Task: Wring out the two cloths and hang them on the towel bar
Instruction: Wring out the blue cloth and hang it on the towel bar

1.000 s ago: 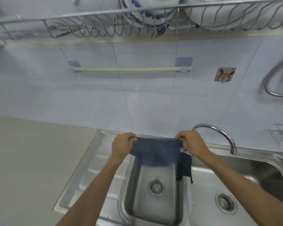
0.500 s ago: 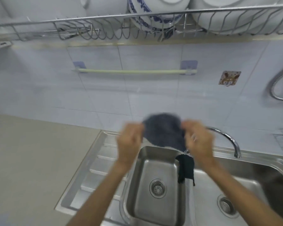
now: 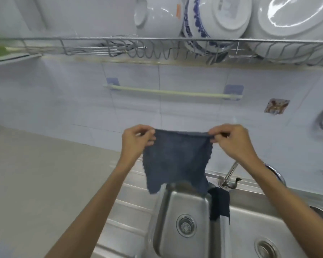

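Note:
A blue-grey cloth (image 3: pixel 177 159) hangs spread flat above the sink, held by its two top corners. My left hand (image 3: pixel 136 140) pinches the left corner and my right hand (image 3: pixel 231 141) pinches the right corner. A second, darker cloth (image 3: pixel 219 205) lies draped over the divider between the two sink basins, just below and right of the held cloth. The pale towel bar (image 3: pixel 172 92) is fixed to the tiled wall above my hands, with nothing on it.
A double steel sink (image 3: pixel 183 203) with two drains sits below, its faucet (image 3: pixel 229 174) behind the right forearm. A wire dish rack (image 3: pixel 157 47) with white bowls and plates runs overhead. A beige counter (image 3: pixel 35 174) lies to the left. A metal hose loops at far right.
The cloth went from bunched between my hands to opened out flat, and both hands rose from sink level toward the towel bar. The view tilted upward.

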